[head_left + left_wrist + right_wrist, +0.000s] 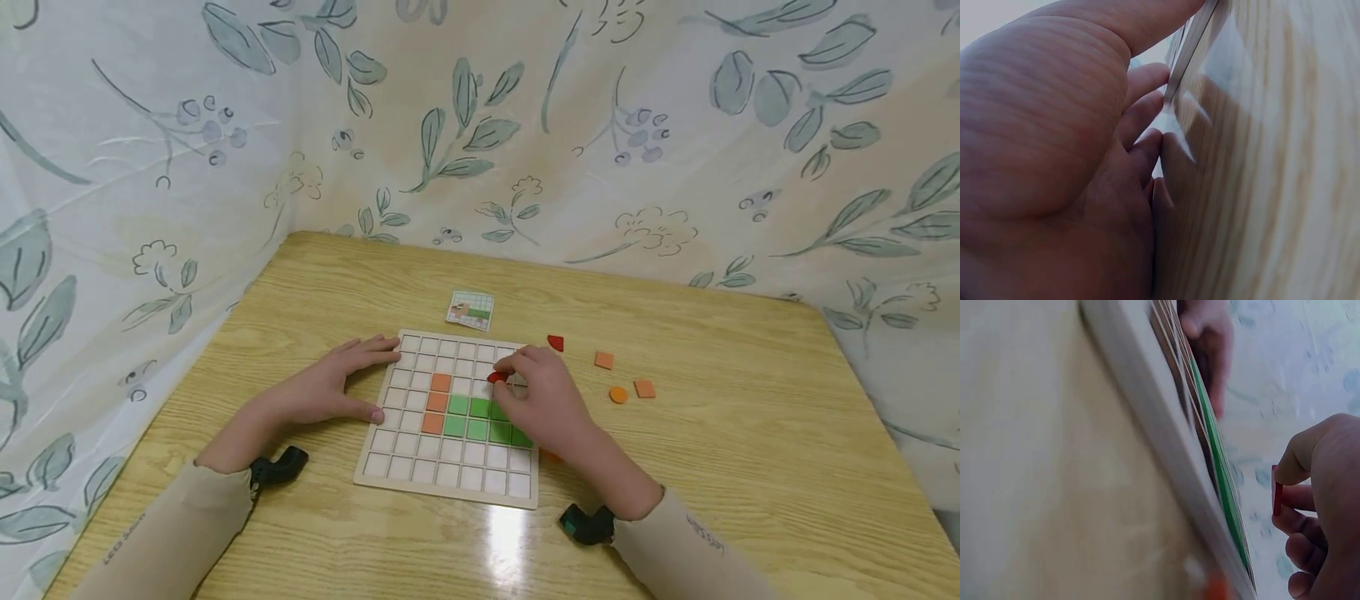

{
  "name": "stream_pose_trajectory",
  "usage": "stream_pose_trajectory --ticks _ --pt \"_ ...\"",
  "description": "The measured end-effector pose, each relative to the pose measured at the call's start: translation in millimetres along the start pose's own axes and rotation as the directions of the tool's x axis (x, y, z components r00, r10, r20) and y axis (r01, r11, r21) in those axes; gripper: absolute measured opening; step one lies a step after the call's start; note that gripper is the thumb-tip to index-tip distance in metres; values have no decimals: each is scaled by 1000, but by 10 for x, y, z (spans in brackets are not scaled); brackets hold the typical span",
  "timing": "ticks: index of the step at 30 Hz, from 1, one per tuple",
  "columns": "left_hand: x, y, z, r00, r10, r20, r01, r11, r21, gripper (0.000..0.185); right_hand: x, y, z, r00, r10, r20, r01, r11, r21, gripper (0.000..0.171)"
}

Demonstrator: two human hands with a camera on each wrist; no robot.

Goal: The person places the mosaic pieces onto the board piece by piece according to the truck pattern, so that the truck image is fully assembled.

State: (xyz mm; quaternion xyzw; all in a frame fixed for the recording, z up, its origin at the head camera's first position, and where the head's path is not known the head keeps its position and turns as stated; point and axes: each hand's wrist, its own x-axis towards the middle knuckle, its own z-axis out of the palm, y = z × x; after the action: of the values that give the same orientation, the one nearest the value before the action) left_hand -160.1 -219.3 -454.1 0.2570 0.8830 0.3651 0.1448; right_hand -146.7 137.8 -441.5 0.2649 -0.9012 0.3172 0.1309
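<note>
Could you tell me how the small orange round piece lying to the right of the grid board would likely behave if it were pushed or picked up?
The orange round piece lies flat and looks thin, so it would probably slide on the glossy table rather than roll. It seems stiff and light, like the red piece pinched in the right hand. Its low edge may make lifting fiddly.

A small red tile (497,377) is pinched in the right hand's (542,404) fingertips, held just above the board (450,477), over its upper right cells. The board is a pale wooden grid of white squares, lying flat, with three orange tiles (437,402) and a green block (480,418) near its middle. The left hand (330,390) rests flat against the board's left edge.
</note>
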Motion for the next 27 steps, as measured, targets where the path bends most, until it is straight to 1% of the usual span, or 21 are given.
stream_pose_trajectory --ticks 4,6,11,15,17,20,24,27 --pt "1 1 13 1000 -16 -1 16 1000 -20 88 11 -179 157 997 -57 43 58 998 -10 11" --pt "3 3 16 1000 -14 -5 14 1000 -20 87 23 -268 222 995 -79 61 79 997 -9 12" --pt "3 13 20 1000 -3 -14 3 1000 -10 87 71 -488 372 987 -110 114 111 994 -6 12" --pt "-13 27 9 1000 -12 -16 12 1000 -11 87 139 -640 475 980 -130 152 134 991 -14 13" --pt "-14 28 5 1000 -16 -17 16 1000 -18 87 179 -690 516 979 -137 154 142 990 -19 15" --pt "-11 24 4 1000 -12 -15 11 999 -33 86 242 -718 578 982 -126 142 129 992 -9 17" --pt "-5 15 11 1000 -4 -13 4 999 -35 86 309 -704 647 990 -90 108 90 996 6 16" --pt "-6 8 12 1000 -4 -13 4 999 -33 86 352 -676 685 993 -80 84 82 996 -21 15"
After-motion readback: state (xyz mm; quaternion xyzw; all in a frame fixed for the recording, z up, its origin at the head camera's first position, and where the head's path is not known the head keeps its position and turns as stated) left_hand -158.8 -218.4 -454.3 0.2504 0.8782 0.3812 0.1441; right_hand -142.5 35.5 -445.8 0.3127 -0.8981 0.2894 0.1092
